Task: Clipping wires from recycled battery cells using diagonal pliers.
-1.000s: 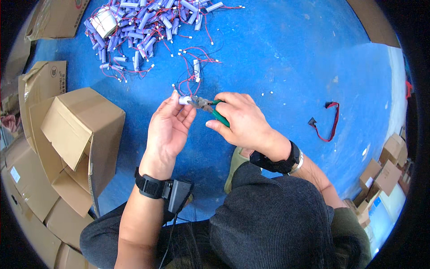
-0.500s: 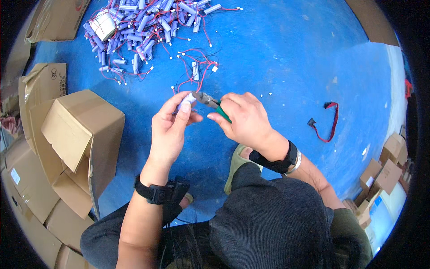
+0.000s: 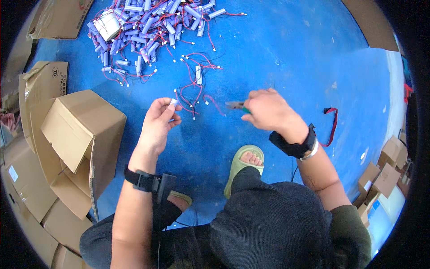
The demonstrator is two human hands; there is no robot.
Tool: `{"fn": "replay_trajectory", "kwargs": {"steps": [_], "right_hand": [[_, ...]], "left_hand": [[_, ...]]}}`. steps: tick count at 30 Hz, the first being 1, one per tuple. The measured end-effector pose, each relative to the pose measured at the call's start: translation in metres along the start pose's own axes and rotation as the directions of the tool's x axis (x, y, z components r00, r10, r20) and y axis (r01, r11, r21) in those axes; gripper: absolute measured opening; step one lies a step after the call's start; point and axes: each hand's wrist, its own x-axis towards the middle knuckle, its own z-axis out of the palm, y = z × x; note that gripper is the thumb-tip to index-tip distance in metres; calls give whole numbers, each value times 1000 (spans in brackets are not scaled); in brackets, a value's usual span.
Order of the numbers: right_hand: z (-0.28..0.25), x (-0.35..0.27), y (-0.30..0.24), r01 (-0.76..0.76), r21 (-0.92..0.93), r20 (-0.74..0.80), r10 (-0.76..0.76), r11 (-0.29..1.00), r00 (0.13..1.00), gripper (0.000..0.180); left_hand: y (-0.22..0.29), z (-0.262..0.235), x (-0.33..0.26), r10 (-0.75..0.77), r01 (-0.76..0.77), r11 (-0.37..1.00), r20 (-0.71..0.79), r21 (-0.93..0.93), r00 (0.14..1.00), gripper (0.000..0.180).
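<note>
Clasping pliers (image 3: 234, 105) in right hand (image 3: 270, 110), mid-frame, and pinching battery (image 3: 174, 102) in left hand (image 3: 158, 115) — likely to leave one end clear.

Floor (image 3: 277, 62), blue. Cylinders (image 3: 148, 25), purple, eleven o'clock. Pliers (image 3: 234, 105), grey and green, one o'clock. Strap (image 3: 334, 123), red and black, three o'clock. Carton (image 3: 106, 148), brown, nine o'clock.

Open cardboard box (image 3: 67, 134) left; red-black strap (image 3: 334, 127) right.

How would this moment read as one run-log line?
left hand: holding small whitish piece, mostly hidden | right hand: gripping pliers, apart from piece | blue floor: red wires, pile of purple cylinders
</note>
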Motion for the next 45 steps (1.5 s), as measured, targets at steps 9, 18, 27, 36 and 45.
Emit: {"fn": "replay_trajectory", "kwargs": {"steps": [9, 18, 27, 36, 45], "right_hand": [[-11, 3, 5, -86, 136, -170, 108, 987, 980, 25], [10, -2, 4, -8, 355, -225, 94, 935, 970, 25], [4, 25, -17, 131, 617, -404, 170, 776, 899, 30], [2, 24, -30, 123, 424, -530, 136, 897, 837, 23], [-3, 17, -32, 117, 124, -629, -13, 985, 777, 20]], "left_hand": [[3, 46, 72, 426, -207, 478, -19, 854, 905, 27], [5, 61, 96, 311, -132, 612, -84, 780, 947, 23], [22, 24, 28, -142, 144, 989, 76, -32, 987, 12], [20, 31, 4, 42, -38, 999, 182, -25, 982, 9], [23, 35, -8, 51, -50, 999, 180, -9, 982, 7]]}}
